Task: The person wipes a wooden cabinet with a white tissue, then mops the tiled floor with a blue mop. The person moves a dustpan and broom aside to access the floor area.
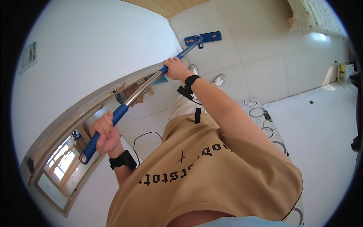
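Note:
A flat mop runs diagonally across the head view, and both my hands are on its pole. My left hand (pixel 105 133) is closed around the blue grip (pixel 119 113) near the top end. Further down, my right hand (pixel 176 68) wraps the pole around a blue collar (pixel 164 69). Between the hands the steel tube (pixel 144 88) is bare. The blue rectangular mop head (pixel 211 37) lies on the pale tiled floor (pixel 255 42), close to the foot of the white wall (pixel 113 34). Both wrists wear black straps, and a thin cable hangs by the left one.
A doorway frame (pixel 85 116) stands at left, with a wooden stool (pixel 132 93) visible through it. A cloth-covered piece of furniture (pixel 317 17) is at upper right. A small white rack (pixel 344 72) stands far right. Beside my right side is a circle-patterned surface (pixel 255 112).

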### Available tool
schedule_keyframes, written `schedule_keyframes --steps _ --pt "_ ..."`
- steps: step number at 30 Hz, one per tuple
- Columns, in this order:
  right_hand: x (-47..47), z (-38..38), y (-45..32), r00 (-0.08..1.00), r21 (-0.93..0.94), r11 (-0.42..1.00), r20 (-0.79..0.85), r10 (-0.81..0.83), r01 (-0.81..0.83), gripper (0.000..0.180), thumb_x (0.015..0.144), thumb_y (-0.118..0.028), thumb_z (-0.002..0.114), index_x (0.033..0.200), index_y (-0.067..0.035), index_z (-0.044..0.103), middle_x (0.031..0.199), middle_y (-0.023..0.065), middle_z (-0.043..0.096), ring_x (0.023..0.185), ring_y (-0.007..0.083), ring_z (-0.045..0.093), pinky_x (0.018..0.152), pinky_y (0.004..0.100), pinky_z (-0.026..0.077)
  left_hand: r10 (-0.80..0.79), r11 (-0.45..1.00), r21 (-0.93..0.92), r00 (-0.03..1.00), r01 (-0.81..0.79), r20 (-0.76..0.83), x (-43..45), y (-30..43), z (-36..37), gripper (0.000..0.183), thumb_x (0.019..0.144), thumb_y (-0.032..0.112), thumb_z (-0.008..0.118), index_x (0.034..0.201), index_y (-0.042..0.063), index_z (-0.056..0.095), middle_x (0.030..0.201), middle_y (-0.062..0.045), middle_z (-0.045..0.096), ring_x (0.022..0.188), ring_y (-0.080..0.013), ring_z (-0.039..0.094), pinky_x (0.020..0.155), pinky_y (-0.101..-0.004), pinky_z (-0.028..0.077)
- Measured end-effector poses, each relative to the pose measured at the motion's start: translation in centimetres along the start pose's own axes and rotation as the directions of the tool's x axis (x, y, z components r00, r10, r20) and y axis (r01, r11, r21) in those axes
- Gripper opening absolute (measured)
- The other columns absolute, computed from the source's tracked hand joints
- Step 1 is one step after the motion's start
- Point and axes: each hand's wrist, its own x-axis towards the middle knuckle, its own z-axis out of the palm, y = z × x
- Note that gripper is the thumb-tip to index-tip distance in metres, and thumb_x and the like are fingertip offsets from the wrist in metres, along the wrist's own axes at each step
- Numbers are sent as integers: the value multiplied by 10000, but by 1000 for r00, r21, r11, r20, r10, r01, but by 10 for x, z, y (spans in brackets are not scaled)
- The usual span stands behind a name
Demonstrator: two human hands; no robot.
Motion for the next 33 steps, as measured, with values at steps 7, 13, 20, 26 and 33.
schedule_keyframes --steps 7,13,20,26,33 --pt "-104 -12 85 971 67 986 -175 165 -156 304 818 -213 782 1102 -154 691 1161 88 654 1226 360 569 1007 508 505 -234 944 -261 968 203 -92 -8 -42 39 202 745 209 586 682 158 402 653 10 407 735 -180 430 978 -418 378" --pt "-200 -67 229 722 115 950 -625 297 -291 244 745 -17 715 970 -110 697 1001 141 672 1037 407 614 898 493 513 -202 950 -97 819 298 538 27 -91 183 257 724 194 734 700 136 485 731 -27 530 775 -219 515 930 -429 411" --pt "-304 -59 249 95 354 898 -916 389 -262 336 824 -71 868 1017 -80 593 958 81 622 885 276 602 846 361 514 282 955 -245 -257 165 924 40 -95 339 319 537 215 761 646 106 482 629 -50 518 629 -316 541 642 -389 431" --pt "-248 14 161 78 486 861 -863 500 -149 283 947 -207 800 975 -81 548 1089 128 667 994 303 631 937 386 511 151 975 -217 -577 -45 803 35 -35 257 218 428 171 729 552 81 574 532 -97 558 530 -352 586 499 -434 423" --pt "-86 37 76 381 367 926 -872 309 89 289 907 -124 832 997 -77 561 1064 123 639 937 281 616 890 370 515 -36 982 -27 -333 -184 942 76 -3 116 257 418 205 733 576 151 537 559 -45 538 553 -323 563 514 -403 404"
